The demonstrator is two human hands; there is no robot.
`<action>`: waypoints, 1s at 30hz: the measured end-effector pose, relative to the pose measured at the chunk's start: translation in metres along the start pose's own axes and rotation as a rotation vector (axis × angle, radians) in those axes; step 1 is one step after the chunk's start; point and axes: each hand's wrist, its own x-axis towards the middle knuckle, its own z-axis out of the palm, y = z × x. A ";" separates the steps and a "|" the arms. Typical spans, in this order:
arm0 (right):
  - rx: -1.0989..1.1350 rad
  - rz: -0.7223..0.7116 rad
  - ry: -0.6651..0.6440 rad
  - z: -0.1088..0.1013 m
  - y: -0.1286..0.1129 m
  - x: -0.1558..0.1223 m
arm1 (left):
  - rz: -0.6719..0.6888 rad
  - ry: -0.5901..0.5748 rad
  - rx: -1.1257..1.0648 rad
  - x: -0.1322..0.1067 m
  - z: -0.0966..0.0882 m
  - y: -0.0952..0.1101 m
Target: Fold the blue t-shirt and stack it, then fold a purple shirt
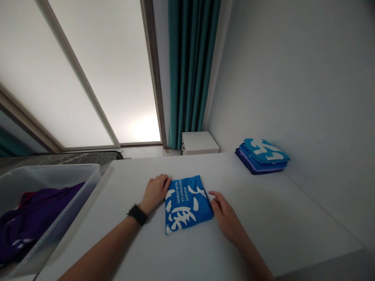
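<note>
A folded blue shirt (187, 203) with white print, including the words "DALIAN" and "MARATHON", lies flat on the white table (140, 249). My left hand (158, 190), with a dark watch on its wrist, rests at the shirt's upper left edge, fingers laid out and the nearest ones touching the cloth. At the opposite edge is my right hand (225, 216), its fingers slightly bent and apart, close beside the cloth. Neither hand grips anything. Toward the far right, against the wall, sits a neat stack of folded shirts (260, 156) in blues and purple, with white print on top.
On the left stands a clear plastic bin (96, 171) holding purple cloth (43, 214) and a bit of red. Beyond the table's far edge are a small white cabinet (199, 142), a teal curtain (191, 70) and frosted sliding panels (111, 58). A wall borders the right side.
</note>
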 end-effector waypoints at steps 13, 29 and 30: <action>-0.323 -0.064 0.136 0.035 0.000 -0.013 | -0.008 -0.011 0.066 0.001 -0.001 0.003; -0.371 -0.275 -0.020 0.039 -0.006 -0.032 | 0.147 -0.123 -0.094 0.017 -0.008 -0.009; -0.374 -0.295 -0.027 0.044 -0.009 -0.036 | 0.197 -0.156 -0.126 0.022 -0.011 -0.010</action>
